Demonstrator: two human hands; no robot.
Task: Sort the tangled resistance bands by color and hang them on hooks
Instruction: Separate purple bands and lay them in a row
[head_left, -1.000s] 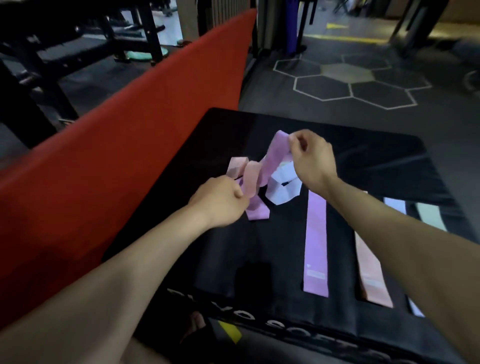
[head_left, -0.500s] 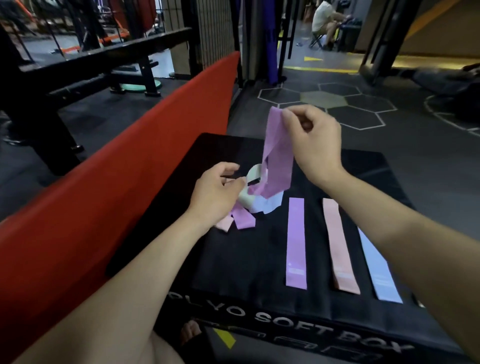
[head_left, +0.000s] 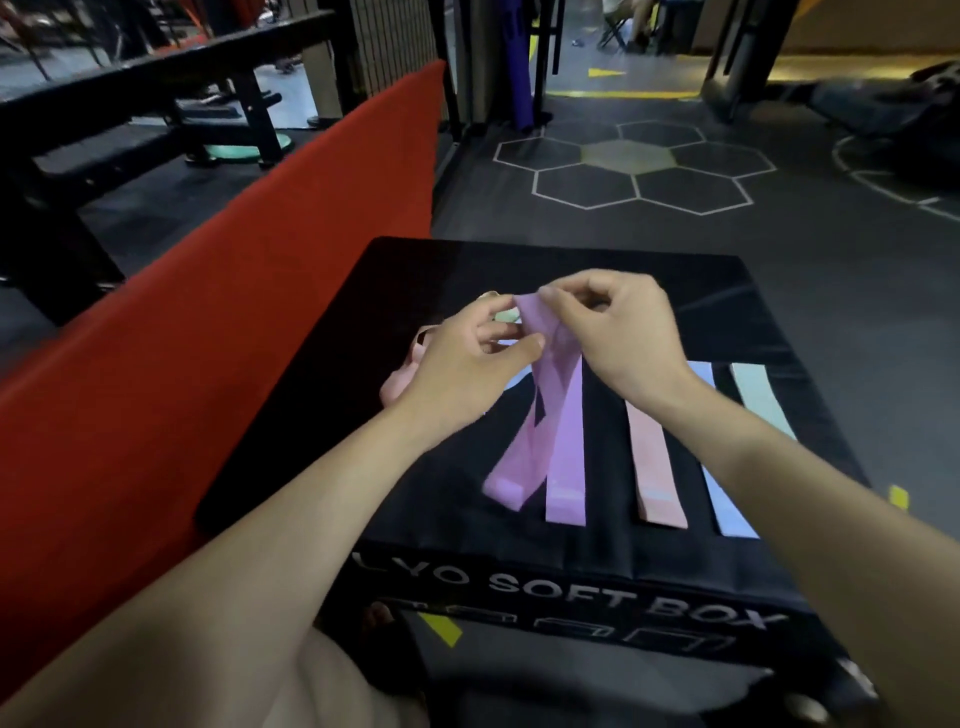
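On the black plyo soft box (head_left: 717, 306), four sorted bands lie flat, and the purple band (head_left: 524, 457) pinched by both the left hand (head_left: 462, 374) and right hand (head_left: 618, 332) could, I judge, snag the leftover tangle (head_left: 410, 364) or sweep the laid purple band (head_left: 567, 467) askew.

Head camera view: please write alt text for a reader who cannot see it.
Both hands, left and right, pinch a purple resistance band over a black soft plyo box. Purple, pink, pale blue and mint bands lie flat in a row.
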